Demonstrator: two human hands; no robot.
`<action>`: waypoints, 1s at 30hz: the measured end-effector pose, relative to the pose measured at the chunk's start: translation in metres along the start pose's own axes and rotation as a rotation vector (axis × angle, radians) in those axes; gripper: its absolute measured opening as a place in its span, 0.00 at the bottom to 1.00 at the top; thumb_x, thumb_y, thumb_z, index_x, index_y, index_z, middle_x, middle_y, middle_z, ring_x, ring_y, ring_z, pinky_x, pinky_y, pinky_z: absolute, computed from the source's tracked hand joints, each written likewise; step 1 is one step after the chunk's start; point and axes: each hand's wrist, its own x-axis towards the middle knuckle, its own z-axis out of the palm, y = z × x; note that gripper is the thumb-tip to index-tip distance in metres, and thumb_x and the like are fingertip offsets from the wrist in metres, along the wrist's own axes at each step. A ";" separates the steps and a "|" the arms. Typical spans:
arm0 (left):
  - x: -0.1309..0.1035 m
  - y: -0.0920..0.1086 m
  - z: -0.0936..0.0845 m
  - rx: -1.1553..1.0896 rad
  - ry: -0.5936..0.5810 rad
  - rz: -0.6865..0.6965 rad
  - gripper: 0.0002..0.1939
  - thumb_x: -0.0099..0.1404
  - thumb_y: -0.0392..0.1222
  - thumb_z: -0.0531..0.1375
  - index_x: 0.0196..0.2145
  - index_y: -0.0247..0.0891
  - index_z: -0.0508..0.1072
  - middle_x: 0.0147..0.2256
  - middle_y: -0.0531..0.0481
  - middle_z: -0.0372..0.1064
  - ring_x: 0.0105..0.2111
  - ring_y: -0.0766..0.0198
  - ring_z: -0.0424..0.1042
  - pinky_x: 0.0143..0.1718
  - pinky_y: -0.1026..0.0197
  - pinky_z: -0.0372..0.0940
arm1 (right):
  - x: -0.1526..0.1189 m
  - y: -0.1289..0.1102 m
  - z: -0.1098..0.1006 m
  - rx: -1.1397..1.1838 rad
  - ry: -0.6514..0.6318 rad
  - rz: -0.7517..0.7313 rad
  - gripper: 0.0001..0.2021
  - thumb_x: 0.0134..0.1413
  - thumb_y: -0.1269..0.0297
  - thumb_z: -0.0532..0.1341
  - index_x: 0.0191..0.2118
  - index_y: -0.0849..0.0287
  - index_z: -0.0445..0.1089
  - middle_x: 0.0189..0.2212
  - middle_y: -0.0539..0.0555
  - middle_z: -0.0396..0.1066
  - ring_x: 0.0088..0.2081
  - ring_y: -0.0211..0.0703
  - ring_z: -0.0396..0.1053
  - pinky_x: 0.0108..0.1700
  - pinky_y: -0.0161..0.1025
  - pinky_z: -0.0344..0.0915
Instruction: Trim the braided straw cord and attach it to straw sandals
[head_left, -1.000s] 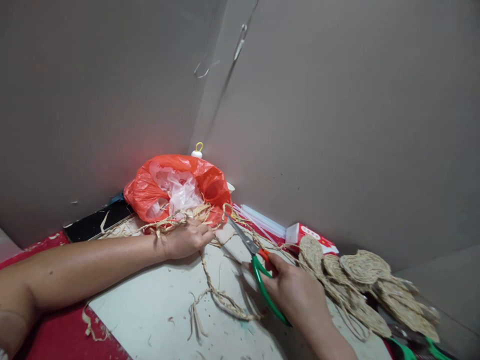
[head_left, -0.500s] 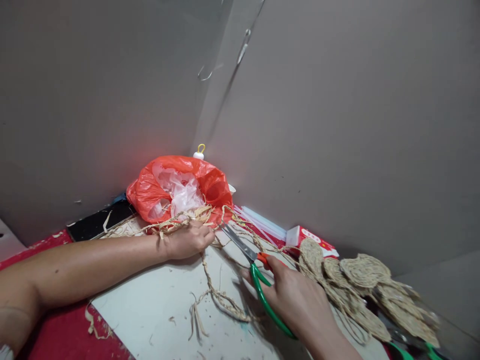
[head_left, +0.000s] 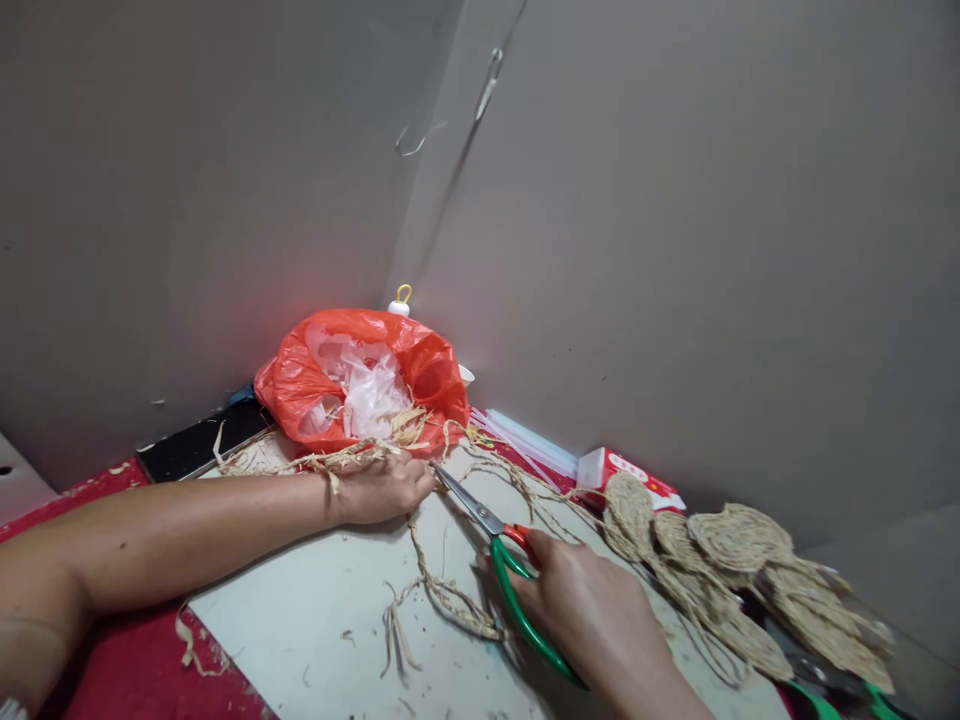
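My left hand (head_left: 390, 488) is closed round a braided straw cord (head_left: 420, 550), part of which hangs below the fist onto the white board (head_left: 300, 630). More loose straw strands (head_left: 349, 455) lie along the back of that hand and wrist. Held in my right hand (head_left: 592, 610) is a pair of scissors (head_left: 480, 510) with green and orange handles. The blades look nearly together, and their tips lie close to my left fingers. What the fist grips inside is hidden.
Behind the hands sits a red plastic bag (head_left: 300, 375) with white plastic and straw scraps inside. Several coiled straw pieces (head_left: 739, 535) are heaped at right, beside a red and white box (head_left: 592, 467). Pale straws (head_left: 529, 440) and a black flat object (head_left: 195, 440) lie near the walls.
The scissors have moved slightly left and down, their tips now closer to my left fingers. My left hand still holds the cord and has hardly shifted.
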 end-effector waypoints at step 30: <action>0.023 0.025 -0.040 -1.706 -0.154 -0.716 0.08 0.57 0.39 0.60 0.33 0.34 0.76 0.28 0.51 0.72 0.27 0.68 0.66 0.31 0.66 0.59 | 0.007 -0.026 0.019 1.940 0.083 0.067 0.17 0.42 0.60 0.69 0.33 0.56 0.60 0.29 0.47 0.68 0.29 0.37 0.68 0.30 0.34 0.64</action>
